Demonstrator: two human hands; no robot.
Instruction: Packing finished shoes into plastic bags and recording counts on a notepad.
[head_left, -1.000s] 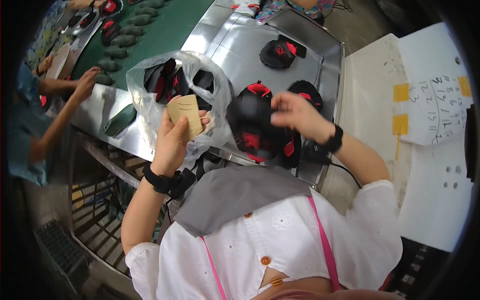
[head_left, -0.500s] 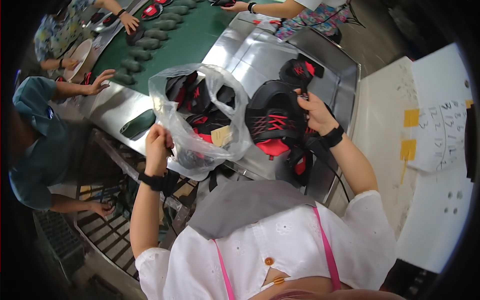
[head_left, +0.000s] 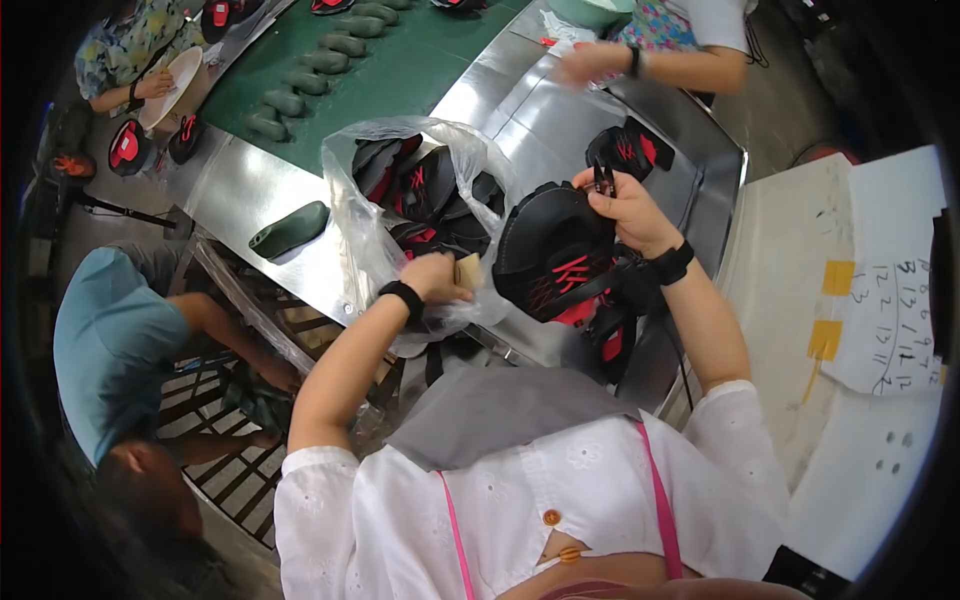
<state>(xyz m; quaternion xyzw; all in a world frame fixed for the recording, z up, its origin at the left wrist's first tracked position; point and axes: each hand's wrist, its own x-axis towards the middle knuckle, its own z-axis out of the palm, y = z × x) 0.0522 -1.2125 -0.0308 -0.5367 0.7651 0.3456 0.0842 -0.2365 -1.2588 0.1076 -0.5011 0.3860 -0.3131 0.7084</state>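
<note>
The black-and-red shoe upper (head_left: 550,235) lies right of the clear bag (head_left: 348,185), right hand (head_left: 634,212) curled round a dark tool (head_left: 601,178) at its far edge — and now the left hand (head_left: 430,276), off the bag's left side, closes on a tan card (head_left: 468,270) — both occupied.

"Any writing in view?"
"Yes, handwritten numerals (head_left: 882,320) on the white sheet (head_left: 850,368) at the right, with a drawn line running among them."
"How is it fixed?"
"Yellow tape (head_left: 825,340) on its left side."
"Anything else?"
"A pale label (head_left: 128,146) on the red part of a shoe (head_left: 118,165) at upper left, too small to read."
</note>
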